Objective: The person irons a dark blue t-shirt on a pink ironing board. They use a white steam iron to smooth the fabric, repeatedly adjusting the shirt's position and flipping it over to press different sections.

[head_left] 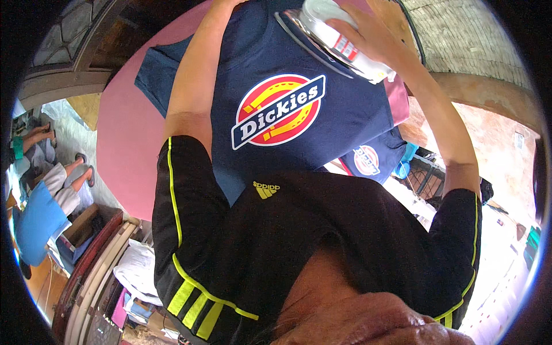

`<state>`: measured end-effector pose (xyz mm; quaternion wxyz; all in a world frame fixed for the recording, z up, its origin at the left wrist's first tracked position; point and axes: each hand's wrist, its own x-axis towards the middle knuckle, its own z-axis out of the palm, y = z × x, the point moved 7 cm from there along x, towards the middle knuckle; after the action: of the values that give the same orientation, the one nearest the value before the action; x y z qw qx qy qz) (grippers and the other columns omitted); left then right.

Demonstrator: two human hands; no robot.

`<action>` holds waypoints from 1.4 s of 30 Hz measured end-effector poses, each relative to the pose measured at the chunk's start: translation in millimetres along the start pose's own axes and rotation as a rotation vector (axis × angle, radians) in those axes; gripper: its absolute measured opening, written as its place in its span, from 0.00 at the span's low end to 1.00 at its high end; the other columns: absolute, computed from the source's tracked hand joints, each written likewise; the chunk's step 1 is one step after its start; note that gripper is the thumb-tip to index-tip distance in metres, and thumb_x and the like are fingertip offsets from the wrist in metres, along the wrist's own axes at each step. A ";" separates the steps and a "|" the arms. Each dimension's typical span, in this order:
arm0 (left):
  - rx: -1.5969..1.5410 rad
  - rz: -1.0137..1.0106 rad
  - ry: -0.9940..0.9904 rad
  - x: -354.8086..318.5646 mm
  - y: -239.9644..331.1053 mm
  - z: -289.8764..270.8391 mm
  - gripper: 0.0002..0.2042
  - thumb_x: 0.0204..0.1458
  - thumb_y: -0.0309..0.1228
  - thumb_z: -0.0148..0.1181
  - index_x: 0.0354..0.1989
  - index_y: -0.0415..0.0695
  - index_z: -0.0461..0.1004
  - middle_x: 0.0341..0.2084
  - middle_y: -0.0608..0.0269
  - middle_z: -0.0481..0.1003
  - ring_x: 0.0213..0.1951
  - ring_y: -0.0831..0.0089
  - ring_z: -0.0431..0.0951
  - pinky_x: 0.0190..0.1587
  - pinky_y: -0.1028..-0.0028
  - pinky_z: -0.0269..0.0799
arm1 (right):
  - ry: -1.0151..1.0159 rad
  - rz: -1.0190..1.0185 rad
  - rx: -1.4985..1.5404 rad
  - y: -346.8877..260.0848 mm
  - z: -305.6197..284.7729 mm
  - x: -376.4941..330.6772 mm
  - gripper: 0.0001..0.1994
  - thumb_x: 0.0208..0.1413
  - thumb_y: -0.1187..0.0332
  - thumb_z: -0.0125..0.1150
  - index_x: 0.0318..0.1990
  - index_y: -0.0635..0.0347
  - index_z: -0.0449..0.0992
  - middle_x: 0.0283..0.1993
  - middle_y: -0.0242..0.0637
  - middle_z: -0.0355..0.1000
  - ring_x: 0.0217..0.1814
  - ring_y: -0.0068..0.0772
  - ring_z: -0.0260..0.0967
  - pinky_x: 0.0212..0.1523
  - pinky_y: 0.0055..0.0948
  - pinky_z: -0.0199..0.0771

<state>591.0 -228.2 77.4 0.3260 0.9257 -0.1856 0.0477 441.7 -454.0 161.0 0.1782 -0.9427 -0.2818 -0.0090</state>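
Observation:
A navy blue T-shirt (356, 106) with a round red, yellow and white print on its front lies spread on a pink-covered ironing surface (126, 132). My right hand (368, 35) is wrapped round the handle of a white clothes iron (326, 33). The iron is over the upper right part of the shirt, beyond the print, its metal plate edge tilted into view. Whether the plate touches the cloth, I cannot tell. My left hand (229, 2) reaches the far edge near the shirt's collar; the picture's top edge cuts off its fingers.
Another dark garment with a similar print (366, 160) lies lower at the right, near a blue object (406, 161). To the left, a person's sandalled feet (80, 172) show beside a blue sheet-like item (39, 221). White cloth (138, 270) is piled at the lower left.

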 end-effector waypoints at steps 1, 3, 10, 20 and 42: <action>-0.001 -0.030 -0.024 0.2 1.2 -1.5 0.17 0.57 0.44 0.64 0.36 0.40 0.80 0.40 0.44 0.80 0.48 0.46 0.79 0.50 0.52 0.72 | 0.041 -0.018 -0.009 -10.6 -4.9 5.5 0.24 0.66 0.52 0.57 0.53 0.69 0.74 0.44 0.63 0.76 0.46 0.64 0.75 0.47 0.53 0.73; 0.019 -0.023 -0.057 0.4 3.5 0.2 0.17 0.57 0.45 0.63 0.37 0.41 0.81 0.40 0.44 0.80 0.48 0.46 0.79 0.51 0.53 0.72 | 0.068 0.011 -0.063 -10.3 -5.2 6.7 0.23 0.66 0.53 0.58 0.52 0.70 0.74 0.44 0.63 0.76 0.46 0.64 0.75 0.47 0.52 0.73; 0.034 0.070 0.020 1.8 -3.8 0.8 0.15 0.56 0.43 0.64 0.38 0.42 0.81 0.41 0.45 0.81 0.48 0.47 0.79 0.51 0.54 0.73 | 0.051 0.267 -0.217 -3.5 -21.9 23.9 0.21 0.66 0.53 0.57 0.51 0.65 0.74 0.47 0.65 0.75 0.50 0.65 0.75 0.50 0.52 0.74; -0.019 0.011 0.150 -17.1 -11.2 -2.6 0.09 0.50 0.32 0.68 0.35 0.40 0.80 0.33 0.46 0.81 0.40 0.50 0.83 0.44 0.58 0.77 | 0.213 0.235 0.043 35.4 -2.5 118.4 0.28 0.66 0.48 0.51 0.48 0.72 0.78 0.44 0.69 0.76 0.52 0.68 0.75 0.55 0.53 0.72; -0.453 -0.120 -0.052 3.4 -34.3 10.5 0.10 0.50 0.16 0.57 0.21 0.45 0.76 0.19 0.68 0.75 0.26 0.75 0.71 0.31 0.73 0.68 | 0.035 -0.145 0.118 -29.8 -8.4 52.5 0.23 0.64 0.52 0.57 0.53 0.64 0.77 0.46 0.58 0.78 0.50 0.61 0.76 0.52 0.50 0.74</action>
<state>606.7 -211.2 49.7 0.5226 0.8394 -0.1444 -0.0387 470.7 -405.9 184.8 0.2372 -0.9075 -0.3461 -0.0216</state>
